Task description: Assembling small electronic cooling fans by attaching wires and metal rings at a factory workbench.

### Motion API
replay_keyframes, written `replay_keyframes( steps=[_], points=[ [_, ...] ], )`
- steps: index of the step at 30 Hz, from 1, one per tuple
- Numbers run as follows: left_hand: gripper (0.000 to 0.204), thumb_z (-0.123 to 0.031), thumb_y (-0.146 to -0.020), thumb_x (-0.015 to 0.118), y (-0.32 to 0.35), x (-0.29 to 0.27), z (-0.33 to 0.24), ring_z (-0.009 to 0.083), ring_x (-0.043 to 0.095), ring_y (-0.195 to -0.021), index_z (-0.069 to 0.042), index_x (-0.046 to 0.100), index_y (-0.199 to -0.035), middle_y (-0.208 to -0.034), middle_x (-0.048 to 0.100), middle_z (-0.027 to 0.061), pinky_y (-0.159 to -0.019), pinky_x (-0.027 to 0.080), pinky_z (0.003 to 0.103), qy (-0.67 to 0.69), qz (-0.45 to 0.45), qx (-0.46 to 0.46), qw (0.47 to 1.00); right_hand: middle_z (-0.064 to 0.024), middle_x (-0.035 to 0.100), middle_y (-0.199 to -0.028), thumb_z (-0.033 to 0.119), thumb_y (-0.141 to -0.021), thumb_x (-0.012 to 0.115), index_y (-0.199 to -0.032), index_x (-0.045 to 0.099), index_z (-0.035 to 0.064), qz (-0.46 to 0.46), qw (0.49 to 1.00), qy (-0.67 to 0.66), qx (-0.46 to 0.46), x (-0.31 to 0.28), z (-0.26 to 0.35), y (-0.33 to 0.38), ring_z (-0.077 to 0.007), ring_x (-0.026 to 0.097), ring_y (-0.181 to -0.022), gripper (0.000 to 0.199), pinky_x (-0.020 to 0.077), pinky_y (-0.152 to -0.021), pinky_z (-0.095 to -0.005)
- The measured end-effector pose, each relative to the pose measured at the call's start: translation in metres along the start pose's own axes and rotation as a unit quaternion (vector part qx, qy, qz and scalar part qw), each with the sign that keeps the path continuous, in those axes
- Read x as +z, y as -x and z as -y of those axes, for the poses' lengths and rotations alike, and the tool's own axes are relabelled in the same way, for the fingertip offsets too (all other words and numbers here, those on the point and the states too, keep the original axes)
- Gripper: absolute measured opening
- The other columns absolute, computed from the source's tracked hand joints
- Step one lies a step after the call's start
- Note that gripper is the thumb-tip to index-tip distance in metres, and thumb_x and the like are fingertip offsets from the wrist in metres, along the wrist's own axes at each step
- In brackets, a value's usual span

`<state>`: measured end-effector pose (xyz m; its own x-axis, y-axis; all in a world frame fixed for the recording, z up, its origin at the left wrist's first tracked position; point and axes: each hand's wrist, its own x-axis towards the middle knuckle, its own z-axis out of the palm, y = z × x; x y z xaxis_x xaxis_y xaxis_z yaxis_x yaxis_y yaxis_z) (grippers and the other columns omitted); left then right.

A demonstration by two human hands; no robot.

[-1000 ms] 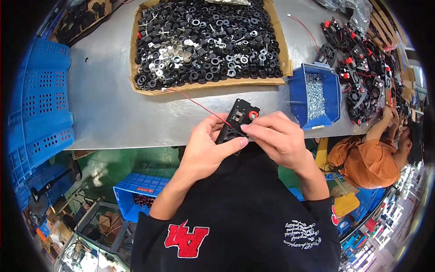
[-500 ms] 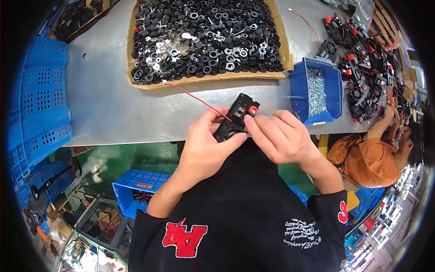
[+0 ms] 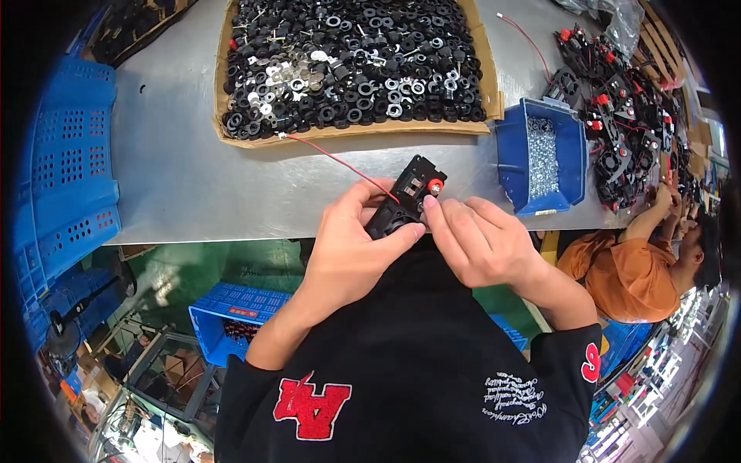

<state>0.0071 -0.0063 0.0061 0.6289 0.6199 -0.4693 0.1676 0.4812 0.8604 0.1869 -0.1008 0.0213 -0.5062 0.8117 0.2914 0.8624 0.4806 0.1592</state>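
Note:
My left hand [image 3: 351, 251] is closed round a small black plastic fan assembly [image 3: 403, 199], its thumb along the lower edge and fingers behind. A red round piece with a metal screw [image 3: 435, 187] sits at the assembly's upper right. From the assembly a thin red wire [image 3: 340, 163] runs up and left to a white plug lying at the carton's edge. My right hand [image 3: 485, 243] pinches thumb and fingertips together against the assembly's right side, just below the red piece. Whatever lies in that pinch is hidden by the fingertips.
Beyond my hands stands a shallow cardboard tray [image 3: 355, 133] full of black rings and small parts. A blue bin [image 3: 575, 166] of small metal screws is to its right. Further right are piled black fan assemblies [image 3: 614, 131] and a person in orange [image 3: 617, 274]. Blue crates [image 3: 73, 154] flank the left.
The assembly and both hands have shifted very slightly in the picture. My right fingertips stay at the assembly's right side, a little lower against the red piece.

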Motion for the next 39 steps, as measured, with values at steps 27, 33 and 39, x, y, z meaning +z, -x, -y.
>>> replay_keyframes(
  steps=[27, 33, 39],
  points=[
    [0.045, 0.009, -0.074, 0.072, 0.001, 0.029, 0.023, 0.0218, 0.062, -0.104, 0.002, 0.046, -0.109, -0.127, 0.052, 0.0237, -0.085, 0.054, 0.031, -0.146, -0.079, 0.309, 0.936, -0.0131, 0.069, -0.082, -0.002, -0.085, 0.065, -0.094, 0.067, -0.0082, -0.182, 0.735, -0.418, 0.502, 0.008, 0.042, -0.005, -0.0146, 0.067, -0.068, 0.011, 0.0515, -0.060, -0.0243],
    [0.047, 0.005, -0.068, 0.079, -0.003, 0.026, 0.027, 0.0218, 0.068, -0.091, -0.003, 0.047, -0.101, -0.122, 0.058, 0.0237, -0.075, 0.057, 0.029, -0.258, -0.135, 0.427, 0.856, -0.0093, 0.065, -0.079, -0.003, -0.084, 0.065, -0.087, 0.064, -0.0080, -0.202, 0.697, -0.449, 0.521, 0.007, 0.043, -0.012, -0.0119, 0.060, -0.066, 0.006, 0.0457, -0.058, -0.0234],
    [0.048, 0.002, -0.066, 0.082, -0.005, 0.021, 0.025, 0.0218, 0.068, -0.089, -0.005, 0.048, -0.099, -0.120, 0.060, 0.0220, -0.074, 0.056, 0.028, -0.299, -0.148, 0.445, 0.831, -0.0102, 0.062, -0.078, -0.001, -0.084, 0.065, -0.087, 0.063, -0.0056, -0.202, 0.748, -0.385, 0.502, 0.016, 0.044, -0.016, -0.0147, 0.058, -0.068, 0.006, 0.0444, -0.060, -0.0257]
  ],
)
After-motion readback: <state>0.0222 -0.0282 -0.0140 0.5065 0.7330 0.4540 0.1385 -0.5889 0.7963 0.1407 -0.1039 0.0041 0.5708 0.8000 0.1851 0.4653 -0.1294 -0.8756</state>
